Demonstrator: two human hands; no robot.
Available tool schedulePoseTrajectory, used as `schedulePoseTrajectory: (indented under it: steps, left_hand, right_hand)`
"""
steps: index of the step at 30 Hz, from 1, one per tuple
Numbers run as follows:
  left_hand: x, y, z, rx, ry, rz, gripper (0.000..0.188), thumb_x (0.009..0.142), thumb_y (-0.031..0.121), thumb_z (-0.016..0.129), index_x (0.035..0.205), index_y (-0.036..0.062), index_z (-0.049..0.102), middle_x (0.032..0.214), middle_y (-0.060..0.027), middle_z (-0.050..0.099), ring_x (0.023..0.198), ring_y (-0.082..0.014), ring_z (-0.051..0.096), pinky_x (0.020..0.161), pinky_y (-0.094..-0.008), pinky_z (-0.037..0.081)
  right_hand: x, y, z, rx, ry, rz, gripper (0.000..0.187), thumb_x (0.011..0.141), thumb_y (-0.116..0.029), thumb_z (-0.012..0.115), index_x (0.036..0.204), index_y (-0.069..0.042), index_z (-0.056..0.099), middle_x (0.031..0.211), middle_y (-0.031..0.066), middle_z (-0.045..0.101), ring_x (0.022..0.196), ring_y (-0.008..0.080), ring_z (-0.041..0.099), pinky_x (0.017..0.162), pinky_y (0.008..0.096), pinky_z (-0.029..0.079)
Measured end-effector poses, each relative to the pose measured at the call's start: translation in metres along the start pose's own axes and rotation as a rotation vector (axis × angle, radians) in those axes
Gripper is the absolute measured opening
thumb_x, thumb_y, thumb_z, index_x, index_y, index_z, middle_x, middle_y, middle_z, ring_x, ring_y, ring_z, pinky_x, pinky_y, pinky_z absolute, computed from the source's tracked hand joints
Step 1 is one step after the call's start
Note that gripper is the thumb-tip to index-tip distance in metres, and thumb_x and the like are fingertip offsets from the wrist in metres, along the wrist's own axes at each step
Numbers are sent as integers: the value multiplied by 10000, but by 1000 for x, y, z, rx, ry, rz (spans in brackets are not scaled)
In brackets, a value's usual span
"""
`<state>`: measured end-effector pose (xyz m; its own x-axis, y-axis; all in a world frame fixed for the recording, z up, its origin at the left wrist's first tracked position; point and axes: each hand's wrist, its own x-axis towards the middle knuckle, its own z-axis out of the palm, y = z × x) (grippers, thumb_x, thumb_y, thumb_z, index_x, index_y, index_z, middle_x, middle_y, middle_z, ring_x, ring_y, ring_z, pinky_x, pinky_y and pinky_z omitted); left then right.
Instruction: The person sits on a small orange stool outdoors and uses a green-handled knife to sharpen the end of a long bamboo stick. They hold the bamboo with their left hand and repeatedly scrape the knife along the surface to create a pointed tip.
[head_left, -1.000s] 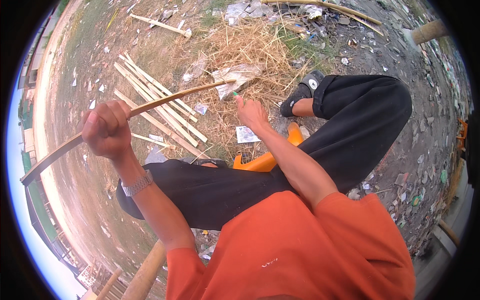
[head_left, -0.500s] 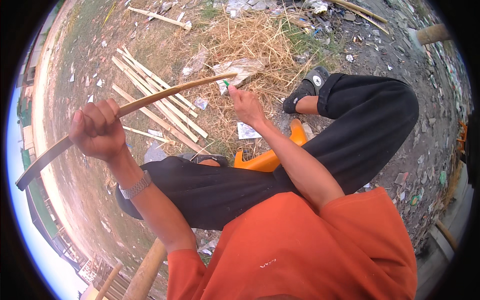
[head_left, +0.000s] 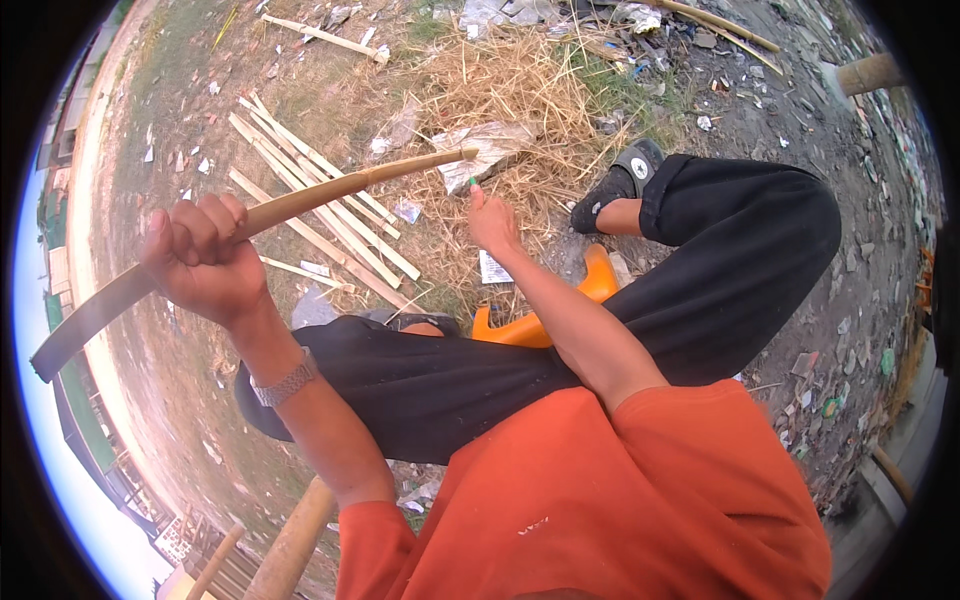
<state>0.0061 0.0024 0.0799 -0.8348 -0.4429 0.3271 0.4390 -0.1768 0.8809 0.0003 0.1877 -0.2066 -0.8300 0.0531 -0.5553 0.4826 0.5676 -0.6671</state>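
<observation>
My left hand [head_left: 205,255] is closed in a fist around a long split bamboo strip [head_left: 330,187]. The strip slants across the view, its near end low at the far left and its far end high near the middle. Below that far end is my right hand [head_left: 494,222], fingers closed, apart from the strip. A small green tip [head_left: 473,184] sticks out of the right fist; the rest of what it grips is hidden. Several pale split bamboo strips [head_left: 325,215] lie on the ground beyond my left knee.
A heap of dry straw [head_left: 500,90] with a crumpled sheet [head_left: 480,155] on it lies ahead. An orange plastic piece [head_left: 545,320] sits between my legs. Round poles [head_left: 290,540] stand at the lower left, another pole [head_left: 868,74] at the upper right. Litter covers the ground.
My right hand has dropped away from the strip's far end, where its green-tipped thing was close to the strip. The strip has rolled slightly, showing more of its broad face.
</observation>
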Motion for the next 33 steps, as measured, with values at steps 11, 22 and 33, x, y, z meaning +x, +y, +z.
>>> schedulePoseTrajectory:
  steps: [11, 22, 33]
  left_hand:
    - [13, 2, -19, -83, -607, 45, 425, 871, 156, 400, 486, 159, 221, 425, 18, 279, 351, -99, 256, 437, -294, 295]
    - [11, 4, -15, -71, -639, 78, 385, 833, 166, 444, 482, 96, 303, 404, 3, 271, 314, -129, 304, 359, -303, 284]
    - [16, 0, -21, -114, -542, 79, 376, 853, 145, 391, 510, 132, 240, 436, 8, 252, 352, -110, 256, 403, -305, 268]
  right_hand:
    - [-26, -65, -76, 67, -328, -379, 733, 948, -530, 321, 756, 102, 640, 784, 303, 629, 792, 434, 630, 757, 512, 476]
    - [-48, -41, -56, -139, -130, -219, 691, 944, -535, 329, 837, 52, 677, 854, 316, 630, 840, 448, 626, 780, 513, 480]
    - [-29, -28, -45, -151, -12, -165, 672, 951, -522, 321, 878, 41, 680, 853, 301, 640, 849, 439, 633, 781, 511, 488]
